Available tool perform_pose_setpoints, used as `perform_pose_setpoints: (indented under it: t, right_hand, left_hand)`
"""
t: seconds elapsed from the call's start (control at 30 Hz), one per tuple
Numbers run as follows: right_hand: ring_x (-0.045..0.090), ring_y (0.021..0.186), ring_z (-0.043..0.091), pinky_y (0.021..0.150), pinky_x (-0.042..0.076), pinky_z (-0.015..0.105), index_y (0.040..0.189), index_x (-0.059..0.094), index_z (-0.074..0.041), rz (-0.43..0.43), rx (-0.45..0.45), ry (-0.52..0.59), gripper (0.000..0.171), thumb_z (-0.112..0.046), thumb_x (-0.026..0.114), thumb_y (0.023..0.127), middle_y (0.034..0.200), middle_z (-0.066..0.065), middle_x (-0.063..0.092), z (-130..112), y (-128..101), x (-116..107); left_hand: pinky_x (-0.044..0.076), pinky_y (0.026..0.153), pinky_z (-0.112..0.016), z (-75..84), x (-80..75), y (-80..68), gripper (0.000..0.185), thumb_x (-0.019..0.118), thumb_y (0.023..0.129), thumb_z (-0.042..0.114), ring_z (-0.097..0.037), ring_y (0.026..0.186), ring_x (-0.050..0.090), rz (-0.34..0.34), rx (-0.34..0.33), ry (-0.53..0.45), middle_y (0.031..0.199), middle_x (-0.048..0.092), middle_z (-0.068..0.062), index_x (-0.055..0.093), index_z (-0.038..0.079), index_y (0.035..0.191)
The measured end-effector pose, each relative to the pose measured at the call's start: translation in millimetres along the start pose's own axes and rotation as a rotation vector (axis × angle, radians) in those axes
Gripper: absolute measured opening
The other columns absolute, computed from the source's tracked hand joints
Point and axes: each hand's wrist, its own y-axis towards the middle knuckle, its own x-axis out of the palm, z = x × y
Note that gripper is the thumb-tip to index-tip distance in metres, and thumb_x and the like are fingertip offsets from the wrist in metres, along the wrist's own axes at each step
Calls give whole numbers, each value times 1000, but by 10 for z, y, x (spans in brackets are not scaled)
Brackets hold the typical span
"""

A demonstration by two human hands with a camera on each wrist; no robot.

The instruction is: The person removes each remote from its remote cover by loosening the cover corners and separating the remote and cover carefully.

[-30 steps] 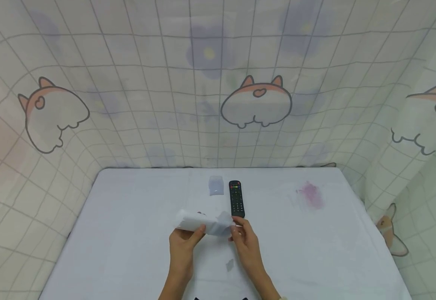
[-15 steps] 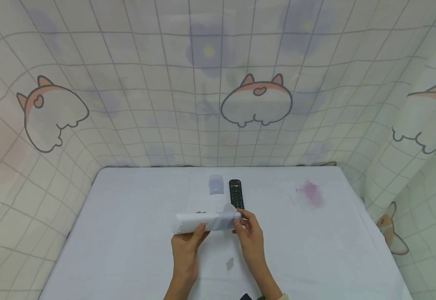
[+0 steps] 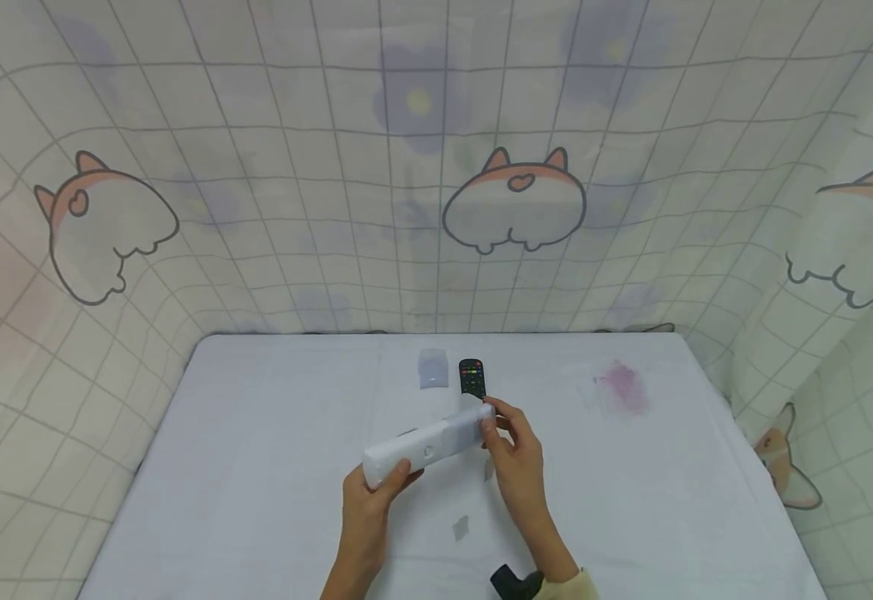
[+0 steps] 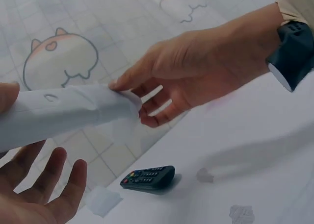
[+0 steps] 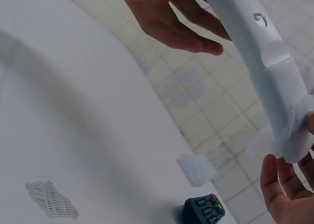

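Note:
A long white remote [image 3: 425, 440] is held above the table, its right half wrapped in a thin translucent sleeve [image 5: 287, 113]. My left hand [image 3: 373, 497] grips its near left end, thumb on top and fingers under it [image 4: 44, 185]. My right hand [image 3: 513, 446] pinches the sleeve's far right end with thumb and fingertips [image 4: 128, 82]. The white remote [image 4: 59, 113] slants up to the right. A black remote [image 3: 471, 377] lies on the table just behind the right hand.
The white table [image 3: 256, 433] is walled by a cartoon-print curtain [image 3: 513, 200]. A small clear packet [image 3: 432, 368] lies left of the black remote. A pink stain [image 3: 620, 387] marks the right side. A small grey scrap [image 3: 461, 527] lies between my forearms.
The white remote has tilted, its right end rising toward the black remote. My right hand moved up and away with the sleeve's end, and the crumpled sleeve now lies smooth.

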Motion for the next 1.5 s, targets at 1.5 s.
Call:
perform_pose_setpoints:
  t: [1.5]
  right_hand:
    - [60, 131, 19, 99, 54, 20, 131, 63, -12, -144, -365, -110, 42, 11, 65, 96, 139, 10, 65, -62, 164, -64]
  left_hand:
    - [57, 71, -32, -169, 21, 40, 48, 72, 98, 37, -27, 91, 72, -260, -207, 240, 115, 79, -11, 54, 13, 136]
